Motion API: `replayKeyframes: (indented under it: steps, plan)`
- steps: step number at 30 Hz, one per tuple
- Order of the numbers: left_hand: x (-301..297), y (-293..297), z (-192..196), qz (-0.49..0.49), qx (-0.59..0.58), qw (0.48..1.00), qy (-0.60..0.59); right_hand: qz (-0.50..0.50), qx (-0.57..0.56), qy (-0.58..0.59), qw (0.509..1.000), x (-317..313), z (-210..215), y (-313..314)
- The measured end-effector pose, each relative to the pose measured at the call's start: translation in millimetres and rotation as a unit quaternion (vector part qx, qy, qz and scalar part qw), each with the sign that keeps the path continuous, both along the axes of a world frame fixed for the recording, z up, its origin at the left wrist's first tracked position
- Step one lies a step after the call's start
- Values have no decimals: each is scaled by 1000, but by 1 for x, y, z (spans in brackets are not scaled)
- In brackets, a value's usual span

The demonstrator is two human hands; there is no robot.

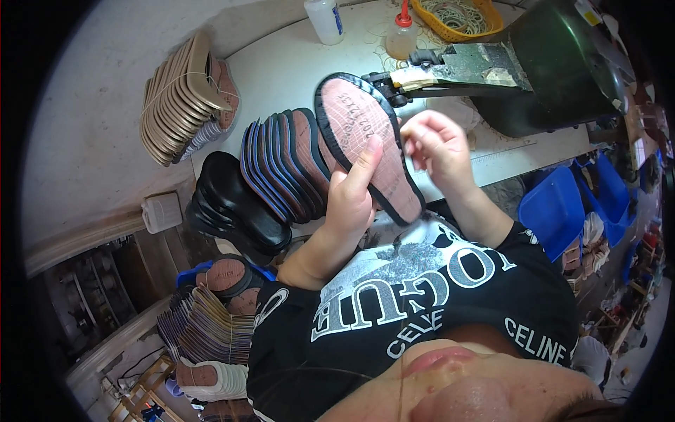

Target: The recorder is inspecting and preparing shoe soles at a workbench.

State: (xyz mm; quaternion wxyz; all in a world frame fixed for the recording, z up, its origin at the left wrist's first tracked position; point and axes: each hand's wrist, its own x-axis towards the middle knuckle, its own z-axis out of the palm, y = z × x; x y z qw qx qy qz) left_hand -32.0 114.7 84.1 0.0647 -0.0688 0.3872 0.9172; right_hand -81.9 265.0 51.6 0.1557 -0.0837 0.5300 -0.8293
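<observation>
White worktable (271, 74), two bottles (325, 22), left hand (354, 197) grasping one sole (355, 116), right hand (439, 148) at its edge, grip unclear

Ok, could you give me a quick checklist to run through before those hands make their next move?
1. Left hand gripping the pink, black-edged sole: ok.
2. Right hand touching the sole's edge: cannot tell; its curled fingers are right by it.
3. Sole clear of the green machine arm: cannot tell; they look very close.
4. Row of soles close to the left hand: ok.
5. Red-topped bottle standing upright: ok.
</observation>
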Motion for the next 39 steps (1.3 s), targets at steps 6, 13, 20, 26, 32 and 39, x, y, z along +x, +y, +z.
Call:
replayKeyframes:
  steps: [6,13,20,26,32,39]
  plan:
    - [6,-1,-2,52,-75,995,38,-30,259,290,921,10,28,1]
    - [9,2,1,80,-179,974,111,-24,350,409,842,0,47,2]
    - [9,-2,-1,50,-309,930,191,44,456,483,747,-8,73,-1]
    - [12,-7,-18,51,-393,893,212,72,480,454,747,-17,76,-11]
    - [18,-7,-10,19,-217,968,127,163,106,46,980,-25,36,1]
    - [12,-6,-10,70,-192,969,135,9,214,223,951,10,28,-1]
